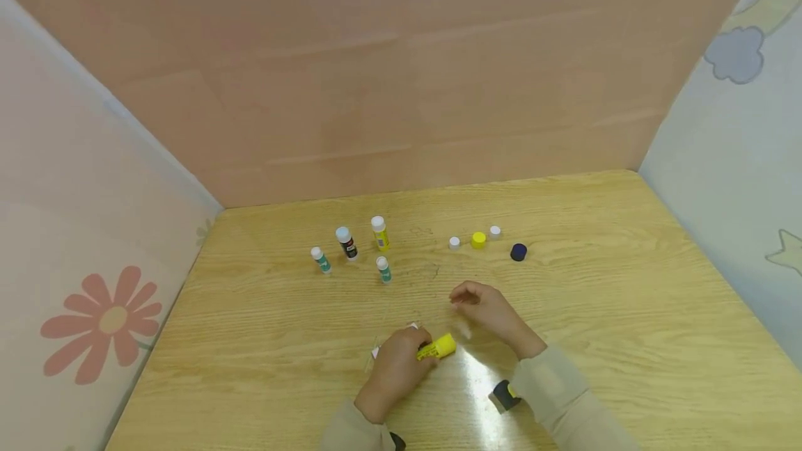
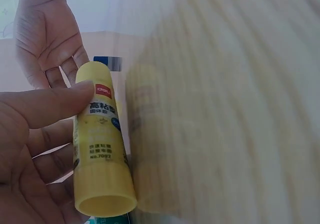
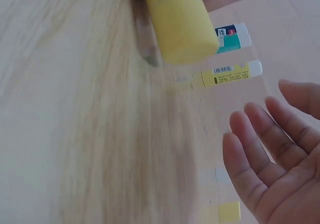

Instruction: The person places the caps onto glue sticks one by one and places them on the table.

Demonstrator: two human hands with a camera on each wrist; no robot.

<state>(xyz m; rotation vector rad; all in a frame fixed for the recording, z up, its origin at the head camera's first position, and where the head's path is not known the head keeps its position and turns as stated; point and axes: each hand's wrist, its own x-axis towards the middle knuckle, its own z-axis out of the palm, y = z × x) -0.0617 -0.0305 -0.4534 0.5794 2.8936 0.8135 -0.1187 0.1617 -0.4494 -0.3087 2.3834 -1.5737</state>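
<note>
A yellow glue stick (image 1: 441,346) lies in my left hand (image 1: 398,365), low over the front middle of the table. In the left wrist view the thumb presses the label of this glue stick (image 2: 100,134), with the fingers curled behind it. Its wide hollow-looking end faces that camera. To the right, my right hand (image 1: 491,310) hovers apart from the stick. Its fingers (image 3: 250,159) are loosely bent with nothing between them in the right wrist view. Small white ends (image 1: 375,352) show at the left hand's far side, the rest hidden by the hand.
Farther back stand two teal glue sticks (image 1: 384,271), a black one (image 1: 347,245) and a yellow one (image 1: 380,234), all white-topped. Right of them sit two white caps (image 1: 454,243), a yellow cap (image 1: 479,240) and a dark blue cap (image 1: 518,252). A brown panel (image 1: 401,124) closes the back.
</note>
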